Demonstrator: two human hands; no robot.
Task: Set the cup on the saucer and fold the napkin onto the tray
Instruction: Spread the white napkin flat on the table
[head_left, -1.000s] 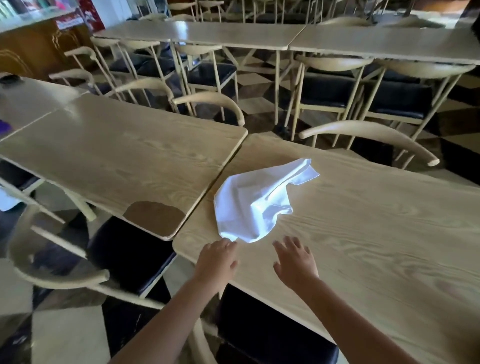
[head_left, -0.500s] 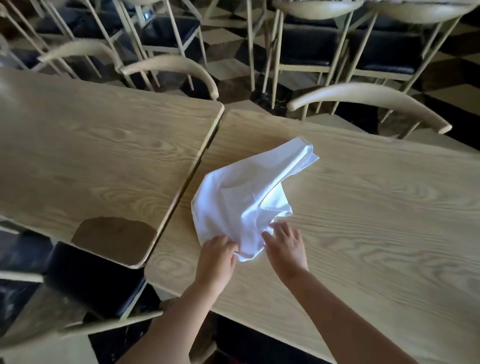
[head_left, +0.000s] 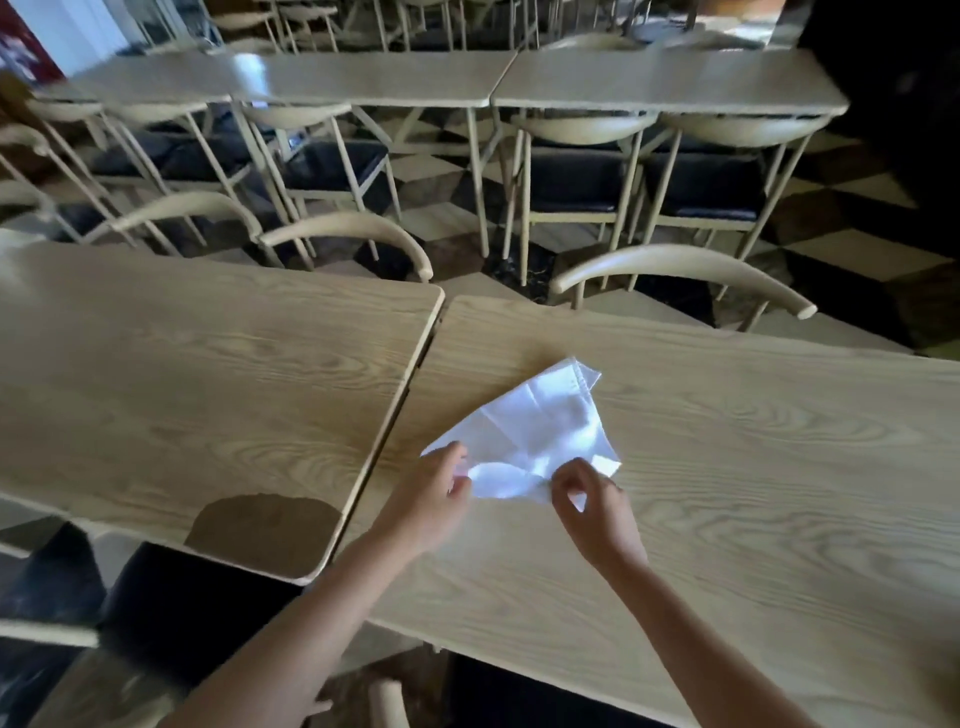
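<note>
A white cloth napkin (head_left: 535, 431) lies crumpled on the light wooden table (head_left: 727, 467), spread roughly into a triangle with its far corner pointing away from me. My left hand (head_left: 434, 499) pinches the napkin's near left corner. My right hand (head_left: 592, 506) pinches its near right corner between thumb and fingers. Both hands hold the near edge just above the tabletop. No cup, saucer or tray is in view.
A second wooden table (head_left: 182, 389) butts against the left side, with a narrow gap between the two and a dark worn patch near its front corner. Curved-back chairs (head_left: 680, 270) stand along the far edge. More tables and chairs fill the room behind.
Both hands reached forward from the table's near edge to the napkin and took hold of its near corners. The napkin has been pulled flatter and wider. The camera view has shifted.
</note>
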